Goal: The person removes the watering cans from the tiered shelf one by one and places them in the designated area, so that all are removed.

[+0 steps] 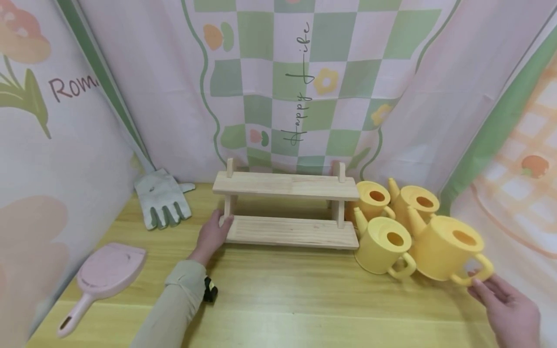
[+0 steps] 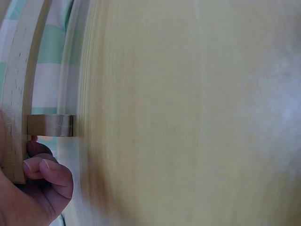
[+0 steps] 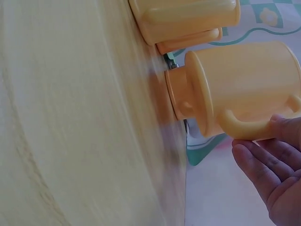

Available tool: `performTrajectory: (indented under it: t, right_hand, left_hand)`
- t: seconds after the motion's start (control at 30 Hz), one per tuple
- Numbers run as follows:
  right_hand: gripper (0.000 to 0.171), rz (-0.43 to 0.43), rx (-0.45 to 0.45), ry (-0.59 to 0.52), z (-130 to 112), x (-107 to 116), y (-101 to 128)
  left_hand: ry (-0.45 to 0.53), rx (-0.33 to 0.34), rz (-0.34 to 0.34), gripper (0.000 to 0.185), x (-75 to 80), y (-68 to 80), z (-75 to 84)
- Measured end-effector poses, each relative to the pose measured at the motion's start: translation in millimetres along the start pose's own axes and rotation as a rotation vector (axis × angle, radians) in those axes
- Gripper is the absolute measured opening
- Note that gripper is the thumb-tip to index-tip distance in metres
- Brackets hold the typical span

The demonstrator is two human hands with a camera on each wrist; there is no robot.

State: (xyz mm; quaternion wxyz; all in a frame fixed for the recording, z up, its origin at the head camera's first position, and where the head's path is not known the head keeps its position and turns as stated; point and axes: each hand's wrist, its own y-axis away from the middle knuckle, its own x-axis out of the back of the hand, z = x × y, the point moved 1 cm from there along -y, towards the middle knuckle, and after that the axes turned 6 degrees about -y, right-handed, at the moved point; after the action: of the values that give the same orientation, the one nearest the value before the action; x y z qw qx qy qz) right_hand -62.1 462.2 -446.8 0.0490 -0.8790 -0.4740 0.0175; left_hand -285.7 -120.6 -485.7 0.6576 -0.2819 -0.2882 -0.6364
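A two-tier wooden shelf (image 1: 287, 232) stands at the back middle of the table. My left hand (image 1: 213, 237) grips the left end of its lower board, thumb on top. In the left wrist view the fingers (image 2: 54, 174) curl beneath that board (image 2: 16, 94), beside a short foot. At the right, my right hand (image 1: 511, 307) pinches the handle of a yellow watering can (image 1: 448, 246) between thumb and fingers. The right wrist view has this watering can (image 3: 249, 84) with its base raised off the tabletop. Another yellow watering can (image 1: 383, 244) stands just left of it.
Two more watering cans, one (image 1: 370, 198) by the shelf's right end and one (image 1: 415, 205) beside it, stand behind. A grey-white glove (image 1: 163, 195) lies at the back left. Nearer is a pink dustpan (image 1: 110, 270). Printed curtains (image 1: 169, 106) hang around the table.
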Motion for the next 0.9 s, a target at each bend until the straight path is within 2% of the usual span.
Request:
performTrajectory:
  t: [0.1, 0.3, 0.53, 0.67, 0.9]
  right_hand:
    - [0.038, -0.006, -0.009, 0.052, 1, -2, 0]
    - [0.04, -0.033, -0.023, 0.085, 4, -3, 0]
    - [0.052, -0.056, -0.012, 0.329, 12, 0, -4]
    - [0.057, -0.063, -0.017, 0.411, 15, 2, -6]
    - [0.06, -0.113, 0.083, 0.63, 13, 3, -2]
  left_hand:
    - [0.001, -0.001, -0.002, 0.055, 0.1, -0.1, -0.1]
    - [0.007, -0.007, 0.003, 0.052, 0.4, 0.6, 0.3]
    - [0.005, -0.008, 0.007, 0.053, 0.0, 0.6, 0.4]
    - [0.005, -0.012, 0.004, 0.054, -0.7, 1.2, 0.6]
    - [0.006, -0.01, 0.006, 0.054, -0.5, 1.8, 0.5]
